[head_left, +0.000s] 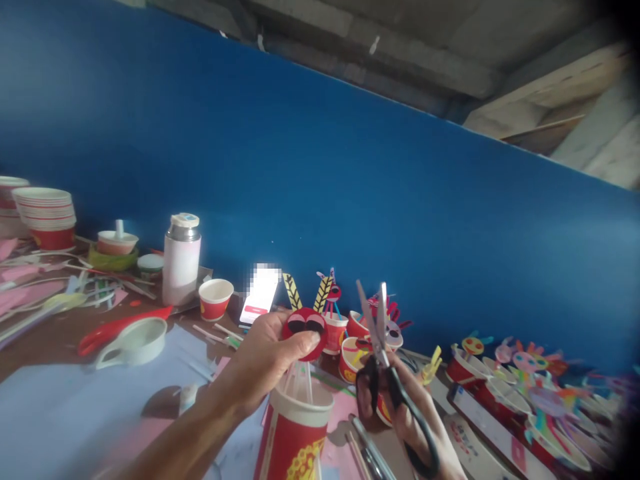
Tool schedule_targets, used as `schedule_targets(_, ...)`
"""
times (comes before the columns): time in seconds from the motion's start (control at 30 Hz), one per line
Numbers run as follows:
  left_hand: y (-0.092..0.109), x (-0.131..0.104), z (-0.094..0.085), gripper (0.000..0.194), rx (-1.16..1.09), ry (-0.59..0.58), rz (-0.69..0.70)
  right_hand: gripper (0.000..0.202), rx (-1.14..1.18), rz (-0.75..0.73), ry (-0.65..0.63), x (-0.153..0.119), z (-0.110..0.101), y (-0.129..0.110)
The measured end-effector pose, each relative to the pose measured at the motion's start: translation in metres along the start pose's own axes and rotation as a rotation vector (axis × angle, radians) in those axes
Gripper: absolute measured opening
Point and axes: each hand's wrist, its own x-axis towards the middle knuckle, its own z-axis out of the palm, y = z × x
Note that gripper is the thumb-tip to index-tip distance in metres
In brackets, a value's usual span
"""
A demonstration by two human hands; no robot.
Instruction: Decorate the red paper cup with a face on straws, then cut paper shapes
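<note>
My left hand (280, 353) pinches a red round paper face (301, 319) with half-lidded eyes and two yellow-and-black striped antennae (293, 291) on top. Below it, clear straws (304, 381) run down into a tall red-and-white paper cup (295, 433) with a yellow print. To the right, my right hand (407, 400) has its fingers through the black handles of a pair of scissors (380, 333). The scissor blades point up and stand apart, a little way from the face, with nothing between them.
Behind my hands are small cups with paper figures (350, 360), and more decorated cups (500, 380) stand at the right. A lit phone (260, 293), small cup (216, 299), thermos (181, 263), white mug (135, 343) and stacked cups (47, 217) line the left. A blue partition (300, 167) rises behind.
</note>
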Motion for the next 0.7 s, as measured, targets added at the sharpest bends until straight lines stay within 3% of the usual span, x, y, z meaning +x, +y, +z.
schedule_targets(0.1,-0.004,0.002,0.001,0.007,0.041,-0.012,-0.036,0.041,0.006,-0.013,0.040,0.000,-0.006,-0.006)
schedule_targets(0.3,-0.009,0.007,0.003,0.005,0.049,0.076,0.017,0.046,0.062,0.002,0.012,0.001,-0.014,-0.006)
schedule_targets(0.47,-0.013,0.007,0.002,0.008,0.130,0.026,-0.029,0.046,0.089,-0.028,-0.027,0.003,-0.020,-0.009)
schedule_targets(0.57,-0.017,0.009,-0.003,0.009,0.169,-0.081,-0.096,0.047,-0.059,0.072,-0.169,-0.003,-0.040,-0.022)
schedule_targets(0.7,-0.017,0.014,-0.009,0.004,0.201,-0.263,-0.193,0.040,-0.384,0.291,-0.383,-0.019,-0.086,-0.036)
